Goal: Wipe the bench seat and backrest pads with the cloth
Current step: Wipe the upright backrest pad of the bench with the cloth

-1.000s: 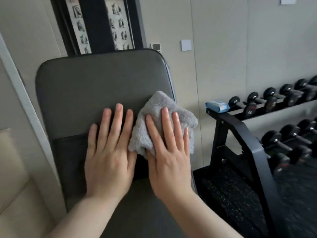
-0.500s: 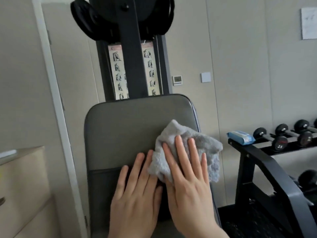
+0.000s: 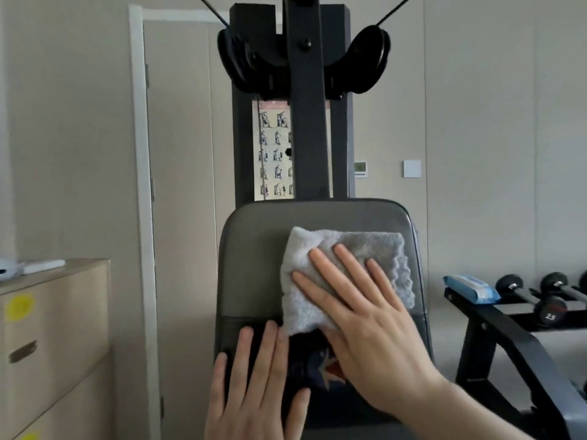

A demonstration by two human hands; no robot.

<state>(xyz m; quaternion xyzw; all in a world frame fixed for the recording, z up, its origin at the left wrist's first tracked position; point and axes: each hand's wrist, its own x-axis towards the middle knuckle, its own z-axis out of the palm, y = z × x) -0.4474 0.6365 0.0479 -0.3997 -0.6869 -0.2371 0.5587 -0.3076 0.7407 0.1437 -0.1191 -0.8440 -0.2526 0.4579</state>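
The grey backrest pad [image 3: 254, 249] of the bench stands upright in the middle of the view, with a darker band across its lower part. A light grey fluffy cloth [image 3: 365, 246] lies flat against the pad's upper right. My right hand [image 3: 359, 325] presses on the cloth with straight, spread fingers. My left hand [image 3: 254, 395] rests flat on the dark lower band, fingers straight, just left of and below the cloth. The seat pad is out of view.
A black machine column [image 3: 305, 100] with pulleys and an exercise chart rises behind the pad. A wooden drawer cabinet [image 3: 54, 338] stands at the left. A black dumbbell rack [image 3: 508, 341] with dumbbells and a blue wipes pack [image 3: 470, 289] is at the right.
My right hand has slid the cloth up and to the right, toward the pad's top edge, and the cloth has spread flatter. The view has tilted upward. My left hand stays lower on the pad.
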